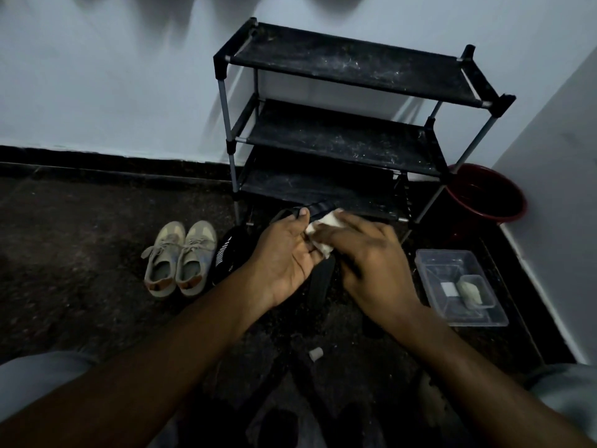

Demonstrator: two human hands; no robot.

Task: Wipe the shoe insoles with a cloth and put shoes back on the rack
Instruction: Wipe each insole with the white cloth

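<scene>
dark strapped sandal (321,281) is held up at six o'clock of the black tiered fabric shoe rack (339,137). left hand (287,253) curls round it, thumb on the strap. right hand (371,253) grips a white crumpled cloth (326,221) against the sandal. beige lace-up sneakers (179,257) stand on the floor at nine o'clock of the hands.

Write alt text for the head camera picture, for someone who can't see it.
Two hands clean a dark shoe: the left hand grips it, the right hand holds a white cloth against it. Behind stands a black shoe rack; beige sneakers sit on the floor at left.
</scene>
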